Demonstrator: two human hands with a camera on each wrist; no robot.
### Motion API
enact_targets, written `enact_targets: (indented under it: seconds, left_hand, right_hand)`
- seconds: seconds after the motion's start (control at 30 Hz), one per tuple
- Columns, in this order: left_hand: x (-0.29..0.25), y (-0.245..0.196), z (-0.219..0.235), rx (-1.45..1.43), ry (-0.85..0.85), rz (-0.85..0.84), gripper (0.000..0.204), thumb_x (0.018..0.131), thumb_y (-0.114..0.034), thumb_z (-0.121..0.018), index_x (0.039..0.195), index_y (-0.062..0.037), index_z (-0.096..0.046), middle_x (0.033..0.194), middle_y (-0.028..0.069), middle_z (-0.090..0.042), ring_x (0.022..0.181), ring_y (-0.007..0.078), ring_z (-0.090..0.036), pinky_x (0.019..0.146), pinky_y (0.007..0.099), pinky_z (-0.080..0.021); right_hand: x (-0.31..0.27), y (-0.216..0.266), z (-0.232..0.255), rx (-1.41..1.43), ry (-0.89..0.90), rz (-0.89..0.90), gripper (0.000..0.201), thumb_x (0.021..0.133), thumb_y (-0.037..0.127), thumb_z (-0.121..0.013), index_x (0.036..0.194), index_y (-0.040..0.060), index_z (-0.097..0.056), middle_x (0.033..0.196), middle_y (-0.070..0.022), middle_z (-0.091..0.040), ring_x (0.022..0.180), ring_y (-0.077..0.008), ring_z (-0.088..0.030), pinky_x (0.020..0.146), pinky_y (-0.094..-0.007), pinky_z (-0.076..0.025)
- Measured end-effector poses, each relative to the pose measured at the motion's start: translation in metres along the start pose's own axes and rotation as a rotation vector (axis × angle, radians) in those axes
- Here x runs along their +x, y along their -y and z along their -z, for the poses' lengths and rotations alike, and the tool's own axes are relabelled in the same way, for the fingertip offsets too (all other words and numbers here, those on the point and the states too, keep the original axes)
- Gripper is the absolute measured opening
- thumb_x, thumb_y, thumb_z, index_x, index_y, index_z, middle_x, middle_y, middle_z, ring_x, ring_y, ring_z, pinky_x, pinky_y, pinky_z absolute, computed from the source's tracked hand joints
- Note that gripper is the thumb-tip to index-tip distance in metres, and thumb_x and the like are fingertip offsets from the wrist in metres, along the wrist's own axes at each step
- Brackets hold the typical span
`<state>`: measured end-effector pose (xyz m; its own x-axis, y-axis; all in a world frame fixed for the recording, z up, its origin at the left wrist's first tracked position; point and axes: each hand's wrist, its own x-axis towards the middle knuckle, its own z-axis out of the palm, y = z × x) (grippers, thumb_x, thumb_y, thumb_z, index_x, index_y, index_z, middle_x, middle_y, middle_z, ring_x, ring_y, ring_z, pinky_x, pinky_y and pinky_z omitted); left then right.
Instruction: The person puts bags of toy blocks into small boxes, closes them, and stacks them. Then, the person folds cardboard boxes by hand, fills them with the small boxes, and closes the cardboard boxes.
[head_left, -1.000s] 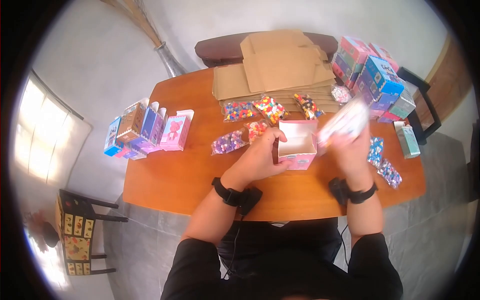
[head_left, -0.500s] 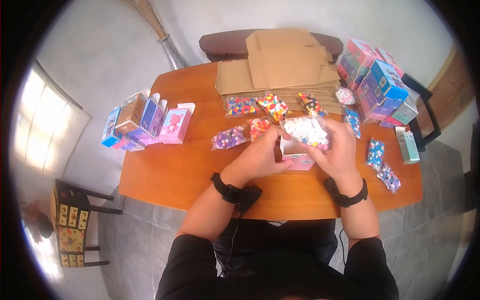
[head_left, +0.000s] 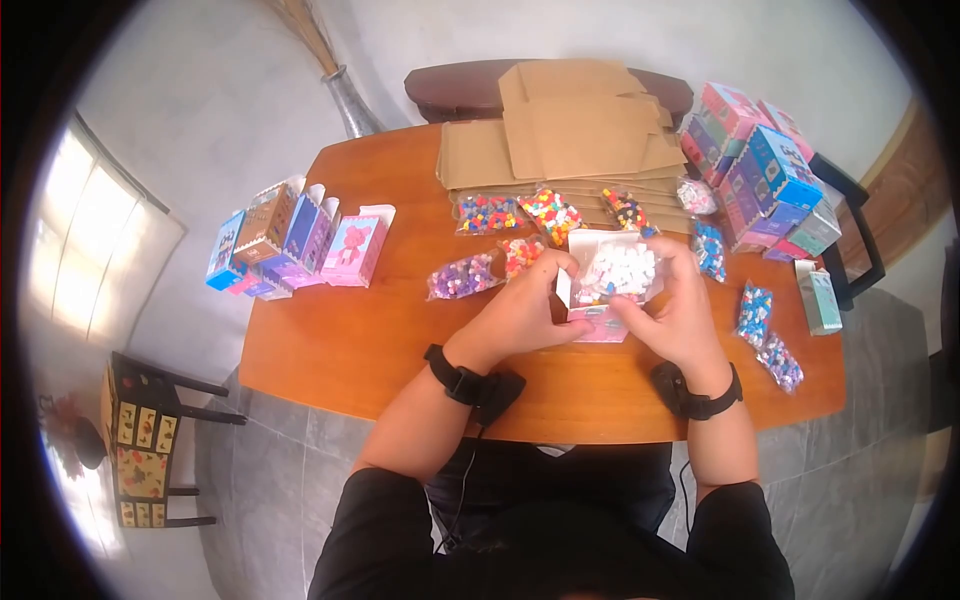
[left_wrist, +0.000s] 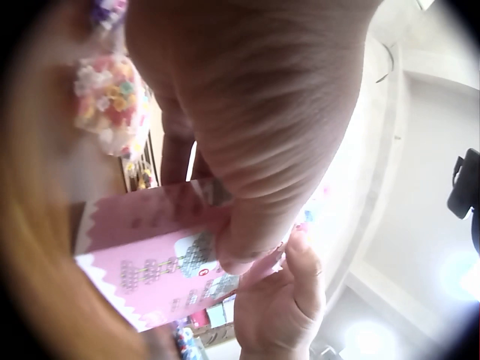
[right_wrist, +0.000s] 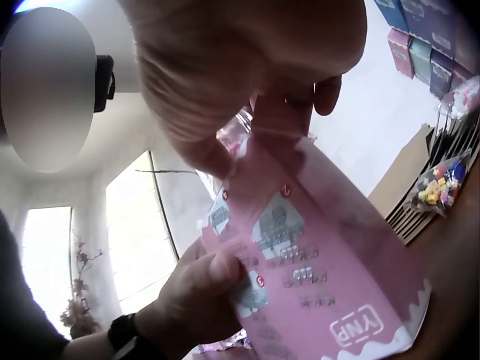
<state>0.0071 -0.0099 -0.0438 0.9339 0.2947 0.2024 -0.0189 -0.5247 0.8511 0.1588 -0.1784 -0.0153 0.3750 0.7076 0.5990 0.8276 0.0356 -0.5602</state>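
Observation:
My left hand [head_left: 525, 308] grips a small open pink box [head_left: 600, 325], its thumb pressed on the printed front [left_wrist: 169, 266]. Over the box's opening, my right hand [head_left: 688, 318] pinches a clear bag of small white pieces [head_left: 622, 266], which overlaps the mouth of the box. A white inner flap [head_left: 585, 240] stands up behind the bag. In the right wrist view the pink box [right_wrist: 322, 270] shows printed panels, and the right fingers are at its top edge. The lower part of the bag is hidden by the hand and box.
Bags of coloured pieces [head_left: 552, 215] lie beyond the hands, with blue ones [head_left: 754, 312] to the right. Flattened brown cartons [head_left: 570, 135] are piled at the back. Small printed boxes stand at left [head_left: 355, 250] and are stacked at right [head_left: 765, 185] on the wooden table [head_left: 340, 350].
The right hand has brought the bag of white pieces from the right to above the box and lowered it at the opening. The left hand keeps its hold on the box.

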Motion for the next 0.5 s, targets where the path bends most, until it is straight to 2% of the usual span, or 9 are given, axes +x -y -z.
enact_targets:
  seconds: [0.07, 0.13, 0.2, 0.27, 0.3, 0.33, 0.4, 0.43, 0.5]
  left_hand:
    - [0.0, 0.002, 0.0, -0.008, 0.003, -0.006, 0.075, 0.071, -0.005, -0.087, 0.131, -0.0066, -0.041, 0.119, 0.0098, -0.053, 0.108, 0.0188, -0.061, 0.091, 0.0334, -0.052]
    - [0.0, 0.005, -0.002, -0.016, 0.008, -0.015, 0.075, 0.071, -0.004, -0.086, 0.13, -0.007, -0.04, 0.12, 0.0092, -0.051, 0.108, 0.0185, -0.061, 0.091, 0.0338, -0.052]
    - [0.002, 0.011, -0.004, -0.036, -0.031, -0.223, 0.081, 0.07, -0.001, -0.086, 0.134, -0.0084, -0.038, 0.123, 0.0104, -0.05, 0.109, 0.0207, -0.061, 0.093, 0.0345, -0.051]
    - [0.002, 0.013, -0.003, -0.063, -0.012, -0.255, 0.081, 0.076, -0.004, -0.083, 0.139, -0.0085, -0.034, 0.125, 0.0115, -0.05, 0.112, 0.0218, -0.059, 0.096, 0.0363, -0.05]
    - [0.002, 0.015, -0.004, -0.097, -0.001, -0.287, 0.08, 0.081, -0.007, -0.079, 0.145, -0.0086, -0.03, 0.128, 0.0126, -0.049, 0.115, 0.023, -0.057, 0.098, 0.038, -0.048]
    - [0.003, 0.017, -0.006, -0.098, 0.007, -0.287, 0.08, 0.081, -0.007, -0.079, 0.145, -0.0086, -0.03, 0.128, 0.0126, -0.049, 0.115, 0.023, -0.057, 0.098, 0.038, -0.048]
    - [0.005, 0.02, -0.014, -0.51, -0.027, -0.338, 0.075, 0.094, -0.015, -0.065, 0.154, -0.0095, -0.019, 0.132, 0.0146, -0.05, 0.122, 0.0241, -0.052, 0.103, 0.0408, -0.043]
    - [0.005, 0.017, -0.014, -0.511, -0.027, -0.341, 0.075, 0.094, -0.015, -0.065, 0.154, -0.0095, -0.019, 0.132, 0.0146, -0.05, 0.122, 0.0241, -0.052, 0.103, 0.0408, -0.043]
    - [0.005, 0.009, -0.012, -0.684, 0.016, -0.261, 0.072, 0.098, -0.008, -0.051, 0.157, -0.0078, -0.009, 0.133, 0.0151, -0.05, 0.12, 0.0234, -0.052, 0.101, 0.0405, -0.045]
  right_hand:
    - [0.003, 0.001, 0.0, 0.366, -0.029, 0.066, 0.054, 0.078, 0.014, -0.076, 0.126, 0.0031, -0.054, 0.114, -0.0123, -0.062, 0.115, -0.0285, -0.053, 0.097, -0.0408, -0.044]
    - [0.006, -0.004, 0.007, 0.292, -0.013, 0.133, 0.057, 0.08, 0.013, -0.074, 0.131, 0.0027, -0.051, 0.119, -0.0123, -0.061, 0.118, -0.0275, -0.053, 0.099, -0.0416, -0.043]
    - [0.007, -0.01, 0.009, 0.219, -0.004, 0.196, 0.06, 0.081, 0.012, -0.072, 0.136, 0.0023, -0.048, 0.123, -0.0123, -0.06, 0.12, -0.0265, -0.054, 0.102, -0.0423, -0.042]
    - [0.004, -0.016, 0.005, 0.64, -0.089, -0.241, 0.052, 0.088, 0.007, -0.064, 0.136, 0.0015, -0.045, 0.129, -0.013, -0.057, 0.117, -0.024, -0.056, 0.102, -0.041, -0.043]
    - [0.003, -0.019, 0.004, 0.641, -0.096, -0.246, 0.052, 0.088, 0.007, -0.064, 0.136, 0.0015, -0.045, 0.129, -0.013, -0.057, 0.117, -0.024, -0.056, 0.102, -0.041, -0.043]
    - [0.003, -0.022, 0.004, 0.735, 0.045, -0.323, 0.049, 0.09, 0.004, -0.061, 0.137, 0.0016, -0.045, 0.13, -0.0127, -0.057, 0.115, -0.0225, -0.057, 0.101, -0.039, -0.044]
    - [0.003, -0.027, -0.002, 0.891, 0.262, -0.4, 0.044, 0.094, 0.001, -0.056, 0.137, 0.0025, -0.044, 0.131, -0.0108, -0.055, 0.112, -0.0173, -0.057, 0.096, -0.0328, -0.048]
    - [0.002, -0.028, -0.003, 0.888, 0.261, -0.398, 0.044, 0.094, 0.001, -0.056, 0.137, 0.0025, -0.044, 0.131, -0.0108, -0.055, 0.112, -0.0173, -0.057, 0.096, -0.0328, -0.048]
    - [-0.001, -0.028, -0.006, 0.93, 0.269, -0.42, 0.047, 0.092, -0.001, -0.059, 0.137, 0.0031, -0.044, 0.13, -0.0105, -0.055, 0.109, -0.0151, -0.058, 0.091, -0.0307, -0.05]
